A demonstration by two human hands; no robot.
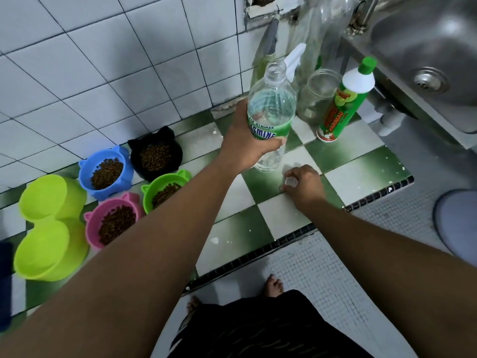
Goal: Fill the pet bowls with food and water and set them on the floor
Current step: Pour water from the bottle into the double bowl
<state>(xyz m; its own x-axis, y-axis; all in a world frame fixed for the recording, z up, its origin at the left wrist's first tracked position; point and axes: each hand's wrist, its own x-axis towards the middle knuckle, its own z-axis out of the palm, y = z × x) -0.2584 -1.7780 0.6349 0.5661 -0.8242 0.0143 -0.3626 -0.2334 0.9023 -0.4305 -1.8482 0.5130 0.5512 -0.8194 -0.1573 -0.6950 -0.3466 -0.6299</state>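
My left hand point(244, 140) grips a clear water bottle point(271, 104) with a green label, upright and uncapped, just above the green-and-white checkered counter point(361, 174). My right hand point(303, 186) rests on the counter below the bottle, fingers closed on a small white cap point(291, 181). At the left stand a blue bowl point(105, 170), a black bowl point(156, 156), a green bowl point(165, 192) and a pink bowl point(114, 220), each holding brown kibble. A lime double bowl point(50, 226) beside them holds nothing.
A green-and-white squeeze bottle point(346, 102), a glass jar point(318, 94) and a spray bottle point(291, 60) stand behind the water bottle. A steel sink point(426, 55) lies at the upper right. The counter edge point(258, 257) drops to a mosaic floor where my feet stand.
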